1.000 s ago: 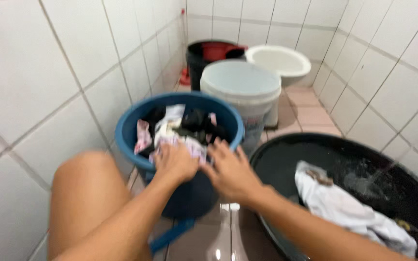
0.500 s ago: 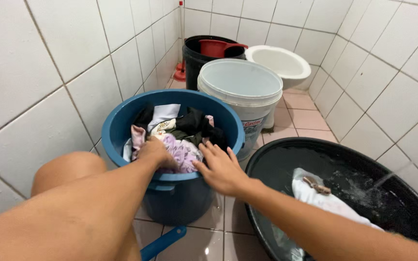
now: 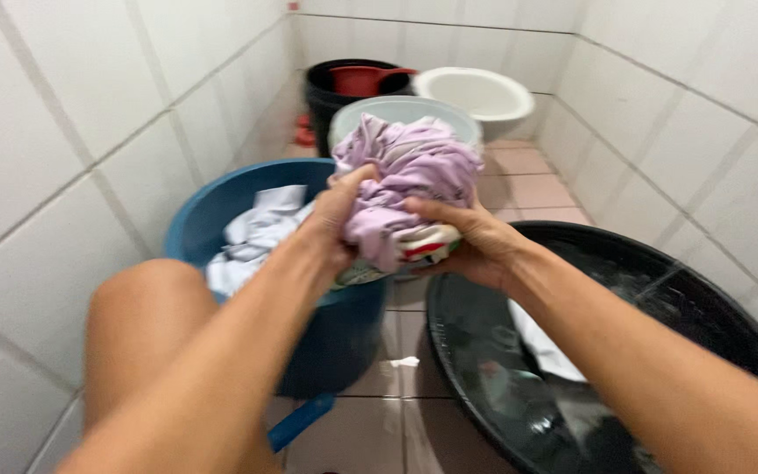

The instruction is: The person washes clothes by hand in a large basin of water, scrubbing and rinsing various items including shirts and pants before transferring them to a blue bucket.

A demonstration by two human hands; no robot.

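A bundle of lilac cloth (image 3: pixel 410 180) is being held up in the air by both hands, above the rim of the blue bucket (image 3: pixel 212 215) and in front of the pale bucket (image 3: pixel 396 110) behind it. The left hand (image 3: pixel 335 219) is being closed on the bundle's left side, its fingers clamped into the folds; the right hand (image 3: pixel 471 241) is being cupped under it, fingers wrapped on the cloth and on a white piece with red print (image 3: pixel 427 246) bunched beneath.

Half a second earlier both hands were down inside the blue bucket among the clothes; now the bundle is being carried clear of it, so a piece of washing is judged to be on its way out. White cloth (image 3: pixel 261 228) is being left in the bucket. The black basin (image 3: pixel 660 290) with water lies to the right, a white garment (image 3: pixel 541 347) in it.
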